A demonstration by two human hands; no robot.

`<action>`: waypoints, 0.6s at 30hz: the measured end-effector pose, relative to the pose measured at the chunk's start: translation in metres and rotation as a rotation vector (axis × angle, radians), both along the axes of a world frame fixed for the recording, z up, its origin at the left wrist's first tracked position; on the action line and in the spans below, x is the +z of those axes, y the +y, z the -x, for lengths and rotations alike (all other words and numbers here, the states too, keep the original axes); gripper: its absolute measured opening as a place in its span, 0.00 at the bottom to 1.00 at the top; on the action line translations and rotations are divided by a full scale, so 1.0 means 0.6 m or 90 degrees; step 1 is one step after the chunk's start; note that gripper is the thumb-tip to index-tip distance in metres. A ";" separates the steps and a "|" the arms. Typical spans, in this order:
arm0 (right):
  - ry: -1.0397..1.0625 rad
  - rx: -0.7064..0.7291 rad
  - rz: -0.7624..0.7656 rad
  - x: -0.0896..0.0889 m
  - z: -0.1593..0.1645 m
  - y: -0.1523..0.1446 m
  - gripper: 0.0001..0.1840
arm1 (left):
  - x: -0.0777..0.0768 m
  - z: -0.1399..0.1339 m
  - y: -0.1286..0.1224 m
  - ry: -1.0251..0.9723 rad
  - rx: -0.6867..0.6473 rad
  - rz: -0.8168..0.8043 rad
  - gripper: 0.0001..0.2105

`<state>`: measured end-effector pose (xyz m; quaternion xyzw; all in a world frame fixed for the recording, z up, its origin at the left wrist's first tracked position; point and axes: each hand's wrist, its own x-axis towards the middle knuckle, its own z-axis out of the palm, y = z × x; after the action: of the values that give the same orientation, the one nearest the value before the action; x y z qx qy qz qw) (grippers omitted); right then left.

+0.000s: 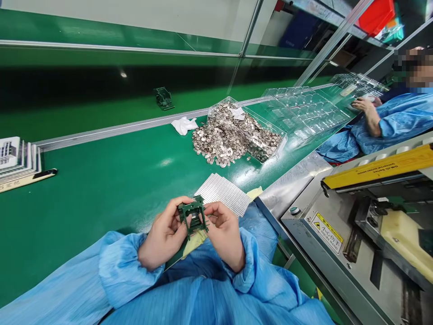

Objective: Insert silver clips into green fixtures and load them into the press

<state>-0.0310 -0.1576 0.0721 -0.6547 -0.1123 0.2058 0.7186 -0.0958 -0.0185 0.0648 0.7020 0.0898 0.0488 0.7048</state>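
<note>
Close in front of my body, both hands hold a small stack of green circuit board frames [193,215] with open middles. My left hand [166,234] grips its left side, the thumb at the near edge. On the right side, my right hand [223,230] pinches the stack between thumb and fingers. Just beyond my right hand lie overlapping flat sheets [223,192] with a silvery grid pattern. A pile of small metal pieces [216,144] spreads on the green table [111,180], partly inside a clear plastic tray [282,146].
More green frames [163,98] lie at the back. A crumpled white wipe [184,125] is beside the pile. White trays [20,158] stand at left. Clear blister trays [304,110] lie farther right. A grey machine [324,234] borders my right; beyond it sits a co-worker [389,117].
</note>
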 end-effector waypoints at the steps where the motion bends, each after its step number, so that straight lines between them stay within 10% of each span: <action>1: 0.019 -0.002 -0.013 0.000 0.001 0.001 0.15 | 0.002 0.000 -0.002 -0.001 0.004 0.011 0.15; 18: 0.027 -0.062 -0.071 0.016 0.017 -0.034 0.19 | 0.023 0.004 -0.046 0.036 -0.012 0.078 0.15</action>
<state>-0.0412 -0.1782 0.0818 -0.6141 -0.0766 0.1777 0.7652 -0.0985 -0.0460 0.0785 0.6595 0.1056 0.0166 0.7441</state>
